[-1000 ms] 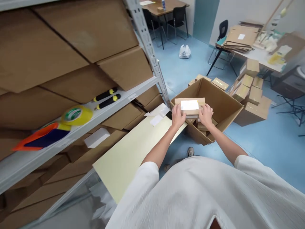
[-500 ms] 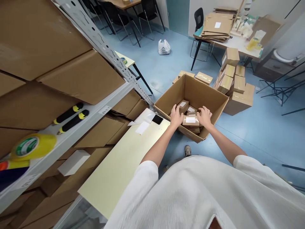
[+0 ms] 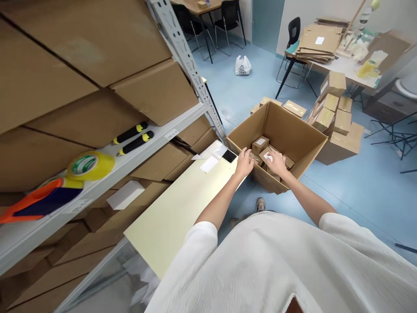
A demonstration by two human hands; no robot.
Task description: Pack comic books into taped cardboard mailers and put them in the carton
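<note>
A large open carton (image 3: 293, 130) stands in front of me with several small cardboard boxes inside. My right hand (image 3: 276, 161) reaches over its near side, fingers bent onto a small cardboard box (image 3: 266, 153) with a white label partly covered by the fingers. At the carton's left wall is my left hand (image 3: 245, 162), its fingers apart and beside a taped small box (image 3: 255, 158). Behind these, another labelled box (image 3: 260, 144) lies in the carton. The hands hide parts of the contents.
To the left, a metal shelf (image 3: 182, 119) bears cartons, cutters (image 3: 135, 142) and yellow tape (image 3: 91, 165). A phone (image 3: 229, 156) lies on the pale tabletop (image 3: 182, 204). Stacked boxes (image 3: 342, 145) stand beyond the carton, near a table with flattened cardboard (image 3: 317, 41).
The view has swung left, so the scene sits further right. The labelled box between both hands has shifted; my right hand has moved inward over a labelled box, my left stays at the left wall.
</note>
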